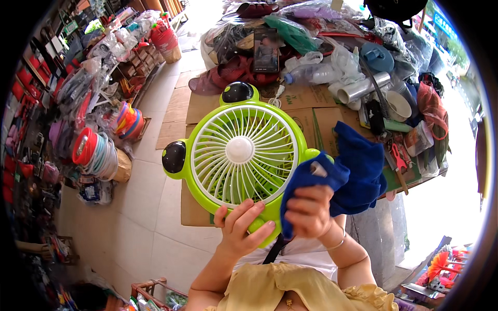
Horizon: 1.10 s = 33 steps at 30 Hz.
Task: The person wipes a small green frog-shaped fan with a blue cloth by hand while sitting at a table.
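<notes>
A green frog-shaped electric fan (249, 155) with a white wire grille is tilted up before me, its two black-eyed knobs at the far left. My left hand (243, 229) grips the lower rim of the fan, fingers spread over its edge. Bunched in my right hand (311, 212) is a blue cloth (311, 179), pressed against the fan's right side rim. A second blue cloth part (360, 175) lies just beyond on the table's right; whether it is the same piece I cannot tell. Fingertips of my right hand are partly blurred.
Flattened cardboard (303, 95) covers the table. At its back lie a smartphone (266, 50), dark red sandals (237, 72), a plastic bottle (313, 74) and a roll of clear film (363, 87). Hoses in a bucket (99, 155) stand on the tiled floor at left.
</notes>
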Each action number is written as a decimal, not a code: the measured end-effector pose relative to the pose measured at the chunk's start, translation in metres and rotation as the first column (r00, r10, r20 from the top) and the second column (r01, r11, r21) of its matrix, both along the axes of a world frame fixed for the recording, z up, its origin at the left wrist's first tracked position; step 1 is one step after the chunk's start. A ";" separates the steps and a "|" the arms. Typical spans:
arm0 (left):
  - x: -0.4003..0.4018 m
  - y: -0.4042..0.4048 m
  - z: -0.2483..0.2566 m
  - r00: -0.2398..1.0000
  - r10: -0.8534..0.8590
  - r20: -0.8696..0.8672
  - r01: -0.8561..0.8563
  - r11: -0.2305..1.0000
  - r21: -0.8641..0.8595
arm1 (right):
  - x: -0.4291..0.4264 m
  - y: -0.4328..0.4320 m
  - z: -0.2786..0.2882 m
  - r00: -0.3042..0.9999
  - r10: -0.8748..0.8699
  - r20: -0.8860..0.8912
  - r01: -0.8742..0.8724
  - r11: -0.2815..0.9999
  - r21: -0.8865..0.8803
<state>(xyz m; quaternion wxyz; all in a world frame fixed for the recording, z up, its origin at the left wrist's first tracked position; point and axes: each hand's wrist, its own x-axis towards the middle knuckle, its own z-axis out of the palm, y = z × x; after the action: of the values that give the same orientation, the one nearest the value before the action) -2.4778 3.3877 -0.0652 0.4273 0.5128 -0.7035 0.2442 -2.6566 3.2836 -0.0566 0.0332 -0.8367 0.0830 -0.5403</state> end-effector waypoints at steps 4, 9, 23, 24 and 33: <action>-0.002 -0.003 -0.001 0.999 0.020 0.047 -0.019 1.000 -0.018 | -0.009 -0.032 0.009 0.947 -0.267 0.178 0.230 0.952 0.204; -0.005 -0.005 0.001 0.995 -0.024 -0.102 0.024 1.000 0.007 | 0.008 0.010 0.013 0.995 -0.079 0.054 0.071 0.988 0.139; -0.004 -0.010 -0.005 0.974 0.203 -0.096 -0.202 0.979 0.018 | 0.011 0.024 0.020 0.988 0.154 -0.019 -0.149 0.974 0.171; -0.002 -0.011 -0.008 0.974 0.211 -0.082 -0.213 0.977 -0.011 | 0.015 0.037 0.017 0.976 0.209 -0.066 -0.204 0.976 0.075; -0.008 -0.006 0.004 0.972 0.226 -0.070 -0.223 0.974 0.051 | 0.000 0.001 0.005 0.991 0.058 -0.118 -0.066 0.996 -0.065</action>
<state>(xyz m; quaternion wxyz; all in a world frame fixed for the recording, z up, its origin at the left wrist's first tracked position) -2.4862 3.3815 -0.0612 0.4121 0.6068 -0.6295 0.2563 -2.6565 3.2843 -0.0517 0.0163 -0.8695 0.0404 -0.4920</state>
